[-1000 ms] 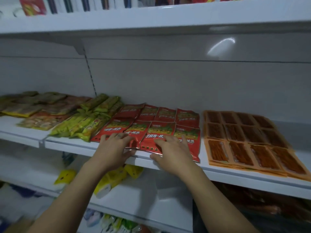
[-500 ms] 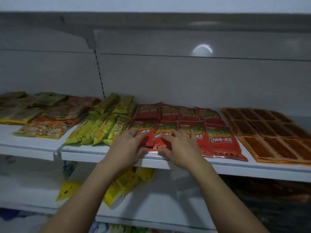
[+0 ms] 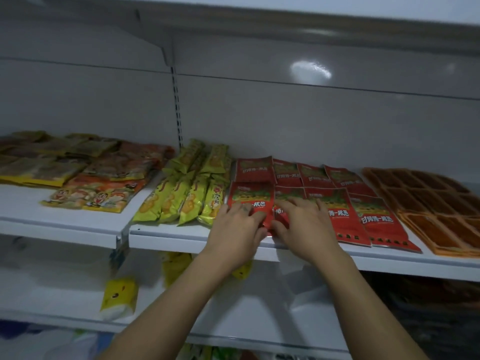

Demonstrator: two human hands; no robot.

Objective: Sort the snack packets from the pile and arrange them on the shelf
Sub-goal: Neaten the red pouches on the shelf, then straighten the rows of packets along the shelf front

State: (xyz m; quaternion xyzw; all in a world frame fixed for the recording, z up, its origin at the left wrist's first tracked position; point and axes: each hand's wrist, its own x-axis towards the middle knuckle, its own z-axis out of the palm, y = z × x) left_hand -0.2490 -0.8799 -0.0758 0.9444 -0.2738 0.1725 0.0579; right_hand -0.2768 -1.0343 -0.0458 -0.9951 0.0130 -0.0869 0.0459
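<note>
White metal shelf (image 3: 168, 235) with a grey back wall fills the view, and all the sorted goods lie flat on it.

The step in hand, as I judge it, is to square up the front row of red packets (image 3: 337, 211). The left hand (image 3: 239, 229) lies on the front packet at the left end of that row. The right hand (image 3: 304, 224) covers the packet just beside it. On both hands the fingers are spread and nearly straight, pressing down, and the thumbs meet at the seam between the two packets. Neither hand seems to grip anything.

To do it well, I would slide with flat fingers and not lift, because the foil looks slippery. The two packets should get equal overlap. Their lower edges already hang a little over the shelf lip, so a push toward the wall would be safer.

Counts, from the largest group:
- Mixed pile (image 3: 78, 167), far beyond the left hand: too overlapped to count.
- Orange packets (image 3: 428, 203), beyond the right hand: a grid about four across, cut by the frame edge, so I cannot count it.
- Red packets: eight on top, four in the back row ahead of the fingers and four in the front.
- Yellow-green packets (image 3: 181, 201), just outside the left hand: four in front, and at least three behind.
- Yellow packs (image 3: 119, 297) on the lower shelf (image 3: 259, 307), below the wrists: three show.
</note>
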